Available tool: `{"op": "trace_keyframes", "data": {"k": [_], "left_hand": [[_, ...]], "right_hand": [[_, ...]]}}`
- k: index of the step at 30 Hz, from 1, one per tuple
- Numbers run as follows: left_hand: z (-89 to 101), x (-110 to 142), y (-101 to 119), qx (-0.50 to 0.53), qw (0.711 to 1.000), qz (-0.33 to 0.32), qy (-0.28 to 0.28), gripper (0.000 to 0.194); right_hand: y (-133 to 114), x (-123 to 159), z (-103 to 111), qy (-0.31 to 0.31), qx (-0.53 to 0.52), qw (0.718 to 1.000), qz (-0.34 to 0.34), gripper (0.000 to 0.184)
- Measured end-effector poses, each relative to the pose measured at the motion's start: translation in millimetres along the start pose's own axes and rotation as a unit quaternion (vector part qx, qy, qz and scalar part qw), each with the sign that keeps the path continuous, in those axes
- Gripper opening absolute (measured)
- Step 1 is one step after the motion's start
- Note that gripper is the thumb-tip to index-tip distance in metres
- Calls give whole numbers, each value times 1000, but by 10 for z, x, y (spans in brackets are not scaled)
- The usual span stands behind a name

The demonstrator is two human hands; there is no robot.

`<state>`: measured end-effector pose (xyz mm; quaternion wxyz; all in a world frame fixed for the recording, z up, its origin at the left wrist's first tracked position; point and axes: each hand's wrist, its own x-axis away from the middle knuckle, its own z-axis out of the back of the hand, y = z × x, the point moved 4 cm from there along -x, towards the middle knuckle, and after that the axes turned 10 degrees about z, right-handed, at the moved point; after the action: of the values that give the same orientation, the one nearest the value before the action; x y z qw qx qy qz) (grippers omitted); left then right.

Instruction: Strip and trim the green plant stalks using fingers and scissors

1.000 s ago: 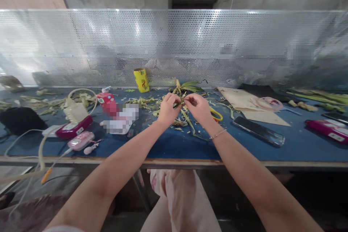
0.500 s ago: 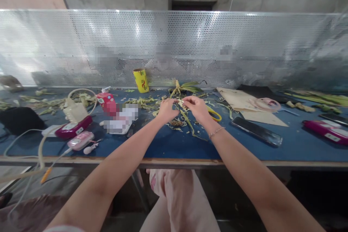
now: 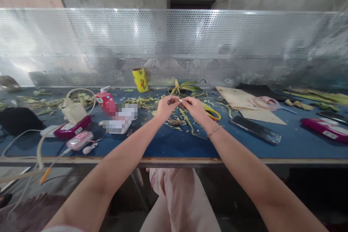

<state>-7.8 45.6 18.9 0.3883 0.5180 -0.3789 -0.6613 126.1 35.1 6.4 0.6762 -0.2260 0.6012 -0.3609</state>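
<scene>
My left hand (image 3: 165, 107) and my right hand (image 3: 194, 108) meet above the blue table (image 3: 168, 145), fingertips pinched together on a small pale plant piece (image 3: 179, 100) held between them. Both hands are closed on it. A thin bracelet (image 3: 214, 130) sits on my right wrist. Below the hands lie green and dry leaf strips (image 3: 187, 121) and a small woven clump (image 3: 174, 121). Yellow-handled scissors (image 3: 213, 113) lie just right of my right hand.
A yellow tape roll (image 3: 140, 79) stands at the back by the perforated metal screen (image 3: 174, 47). Left: red carton (image 3: 106, 102), pink devices (image 3: 73, 130) and cables. Right: a dark phone (image 3: 255, 129), cardboard sheet (image 3: 244, 103), magenta box (image 3: 326, 130). People sit behind the screen.
Both hands dipped slightly toward the table and came back up, staying pinched together on the small plant piece; the view shifted a little.
</scene>
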Motion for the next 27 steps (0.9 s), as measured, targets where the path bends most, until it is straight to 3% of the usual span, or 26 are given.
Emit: {"op": "trace_keyframes", "data": {"k": [4,8,15,27], "left_hand": [[-4,-21,-59,28,999,28,-8,9],[10,-31,-61,-3,1000,7,-1,9],[12,-24,-31,14,999,34,6,7],[4,-67,-134,60,996,61,-16,16]], "right_hand": [[67,-3,-24,-26,-21,999,-2,19],[121,-15,-39,-52,-1,999,-5,17],[78,-38,-20,-24,23,999,26,24],[54,-33,-3,-23,42,999,25,14]]}}
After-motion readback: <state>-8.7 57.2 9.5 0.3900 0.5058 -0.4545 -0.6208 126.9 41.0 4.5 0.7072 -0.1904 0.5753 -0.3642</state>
